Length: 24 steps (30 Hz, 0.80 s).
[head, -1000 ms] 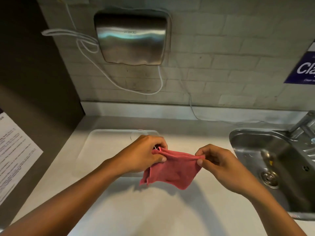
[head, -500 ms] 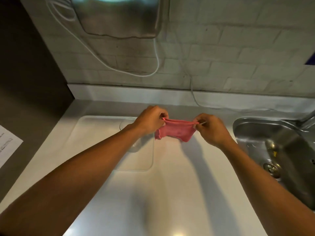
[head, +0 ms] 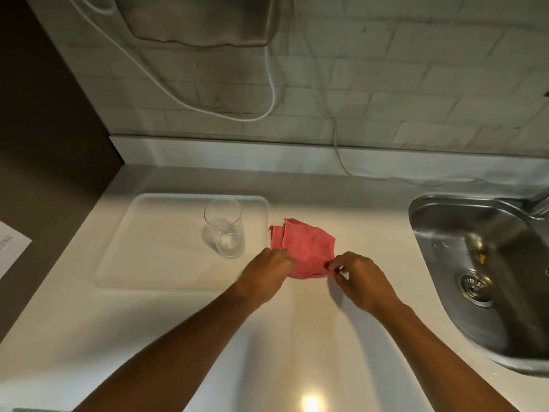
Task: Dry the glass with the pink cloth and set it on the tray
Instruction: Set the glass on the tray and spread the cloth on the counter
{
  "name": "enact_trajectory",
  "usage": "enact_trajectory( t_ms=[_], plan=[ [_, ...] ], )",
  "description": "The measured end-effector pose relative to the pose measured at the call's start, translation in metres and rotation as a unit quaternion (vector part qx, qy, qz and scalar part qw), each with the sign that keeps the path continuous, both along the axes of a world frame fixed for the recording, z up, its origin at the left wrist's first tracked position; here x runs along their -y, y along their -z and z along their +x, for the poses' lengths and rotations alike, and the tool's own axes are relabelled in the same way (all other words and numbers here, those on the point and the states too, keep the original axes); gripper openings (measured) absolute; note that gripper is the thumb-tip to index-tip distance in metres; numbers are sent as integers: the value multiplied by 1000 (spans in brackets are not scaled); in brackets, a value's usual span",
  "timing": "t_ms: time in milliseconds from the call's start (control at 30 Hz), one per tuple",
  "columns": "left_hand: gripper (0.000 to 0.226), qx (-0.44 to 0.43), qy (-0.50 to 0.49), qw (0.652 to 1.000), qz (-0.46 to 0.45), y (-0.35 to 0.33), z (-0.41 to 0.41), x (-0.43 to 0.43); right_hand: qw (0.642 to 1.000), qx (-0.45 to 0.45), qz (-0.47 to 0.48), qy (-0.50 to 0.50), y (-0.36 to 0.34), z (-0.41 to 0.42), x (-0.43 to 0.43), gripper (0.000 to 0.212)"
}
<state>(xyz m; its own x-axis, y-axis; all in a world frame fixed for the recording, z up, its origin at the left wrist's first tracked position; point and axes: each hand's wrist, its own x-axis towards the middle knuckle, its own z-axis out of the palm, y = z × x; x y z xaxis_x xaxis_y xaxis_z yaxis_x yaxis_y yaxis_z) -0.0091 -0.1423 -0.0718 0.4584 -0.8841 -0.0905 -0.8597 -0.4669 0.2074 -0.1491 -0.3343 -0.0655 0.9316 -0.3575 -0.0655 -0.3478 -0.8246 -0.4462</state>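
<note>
A clear drinking glass stands upright on the right part of the translucent white tray. The pink cloth lies folded on the white counter just right of the tray. My left hand rests at the cloth's near left corner, fingers curled over its edge. My right hand pinches the near right corner between thumb and fingers. Neither hand touches the glass.
A steel sink with a drain is set into the counter at the right. A metal hand dryer and white cables hang on the brick wall behind. A printed sheet lies at the far left.
The cloth was held stretched in the air between both hands; now it lies on the counter beside the tray. Both hands have lowered toward me, uncovering the glass on the tray.
</note>
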Motion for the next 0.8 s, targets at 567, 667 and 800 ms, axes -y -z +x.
enact_trajectory(
  t_ms=[567,667,800],
  plan=[
    [13,-22,-26,999,-10,3,-43,-19,996,-27,-55,-61,6,-29,-23,30],
    [19,-15,-33,999,-38,2,-39,-2,999,26,11,21,8,-7,-15,21],
    [33,21,3,1000,19,13,-30,12,999,13,8,41,13,22,-3,33]
  ],
)
